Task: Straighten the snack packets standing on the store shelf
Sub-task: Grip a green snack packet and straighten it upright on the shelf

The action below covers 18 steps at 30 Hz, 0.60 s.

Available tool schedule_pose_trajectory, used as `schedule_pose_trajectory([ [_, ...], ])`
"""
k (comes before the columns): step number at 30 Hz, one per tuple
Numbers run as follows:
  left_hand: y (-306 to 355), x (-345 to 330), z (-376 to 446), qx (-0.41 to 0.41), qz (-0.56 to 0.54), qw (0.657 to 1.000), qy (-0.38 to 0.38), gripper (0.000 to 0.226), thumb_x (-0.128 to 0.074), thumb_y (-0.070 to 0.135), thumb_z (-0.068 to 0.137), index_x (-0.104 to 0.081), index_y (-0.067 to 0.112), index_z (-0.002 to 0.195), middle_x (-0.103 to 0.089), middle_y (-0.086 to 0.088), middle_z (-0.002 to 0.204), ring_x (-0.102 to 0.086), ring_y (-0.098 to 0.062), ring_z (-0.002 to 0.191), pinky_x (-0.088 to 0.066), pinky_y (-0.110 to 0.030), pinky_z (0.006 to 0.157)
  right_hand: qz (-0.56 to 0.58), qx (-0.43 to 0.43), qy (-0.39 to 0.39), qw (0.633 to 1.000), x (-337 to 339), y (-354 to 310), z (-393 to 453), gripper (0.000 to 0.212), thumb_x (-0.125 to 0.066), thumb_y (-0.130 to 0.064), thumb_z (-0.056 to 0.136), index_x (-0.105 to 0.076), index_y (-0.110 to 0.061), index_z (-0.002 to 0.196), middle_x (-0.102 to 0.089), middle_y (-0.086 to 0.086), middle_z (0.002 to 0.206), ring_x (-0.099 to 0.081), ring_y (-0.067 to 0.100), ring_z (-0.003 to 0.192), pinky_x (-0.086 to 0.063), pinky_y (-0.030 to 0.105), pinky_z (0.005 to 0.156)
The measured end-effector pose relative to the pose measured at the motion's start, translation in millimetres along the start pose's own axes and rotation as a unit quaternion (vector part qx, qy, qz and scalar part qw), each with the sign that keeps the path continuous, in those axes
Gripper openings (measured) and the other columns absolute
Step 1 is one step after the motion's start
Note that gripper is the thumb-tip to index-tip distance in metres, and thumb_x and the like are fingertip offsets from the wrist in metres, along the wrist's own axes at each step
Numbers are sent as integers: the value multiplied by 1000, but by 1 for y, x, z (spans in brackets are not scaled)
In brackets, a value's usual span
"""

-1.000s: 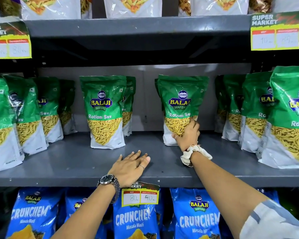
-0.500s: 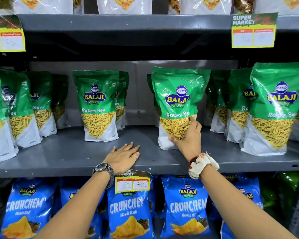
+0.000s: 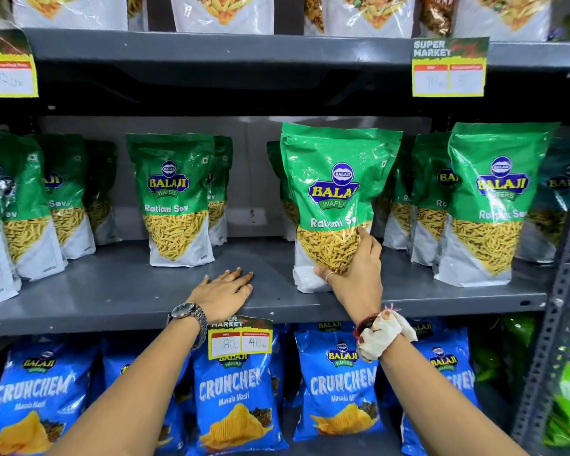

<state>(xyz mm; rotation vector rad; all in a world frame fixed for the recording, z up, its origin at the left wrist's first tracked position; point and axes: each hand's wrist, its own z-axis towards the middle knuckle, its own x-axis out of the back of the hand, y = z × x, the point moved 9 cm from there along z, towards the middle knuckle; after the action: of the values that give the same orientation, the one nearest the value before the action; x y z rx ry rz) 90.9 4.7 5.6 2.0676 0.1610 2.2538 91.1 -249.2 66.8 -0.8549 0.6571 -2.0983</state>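
A: What are the hands doing?

B: The right hand (image 3: 352, 271) grips the lower front of one green sev packet (image 3: 334, 205), near the shelf's front edge. I think this is to set it straight.

A: And the other?

B: The left hand (image 3: 222, 291) lies open and flat on the grey shelf (image 3: 112, 291), probably for support. The neighbouring packet (image 3: 175, 199) stands upright, further back.

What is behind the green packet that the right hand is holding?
Behind the held packet, the edge of another green packet peeks out at its left. Most of it is covered, so I cannot tell whether more stand behind.
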Motion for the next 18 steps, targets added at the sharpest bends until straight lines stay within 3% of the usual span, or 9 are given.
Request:
schedule_pose_trajectory([
  [14, -1, 8, -9, 2, -21, 999, 40, 48, -20, 41, 98, -26, 35, 145, -17, 5, 159, -17, -14, 147, -9, -43, 120, -33, 0, 8, 999, 1, -3, -9, 99, -83, -36, 64, -25, -16, 142, -31, 11, 145, -41, 36, 127, -50, 54, 85],
  [18, -4, 16, -21, 15, -63, 995, 74, 46, -22, 39, 99, -36, 31, 141, -27, 5, 157, -25, -15, 144, -15, -40, 119, -49, 20, 45, 998, 6, -9, -15, 97, -78, -39, 69, -24, -9, 143, -26, 18, 150, -31, 39, 136, -40, 55, 102],
])
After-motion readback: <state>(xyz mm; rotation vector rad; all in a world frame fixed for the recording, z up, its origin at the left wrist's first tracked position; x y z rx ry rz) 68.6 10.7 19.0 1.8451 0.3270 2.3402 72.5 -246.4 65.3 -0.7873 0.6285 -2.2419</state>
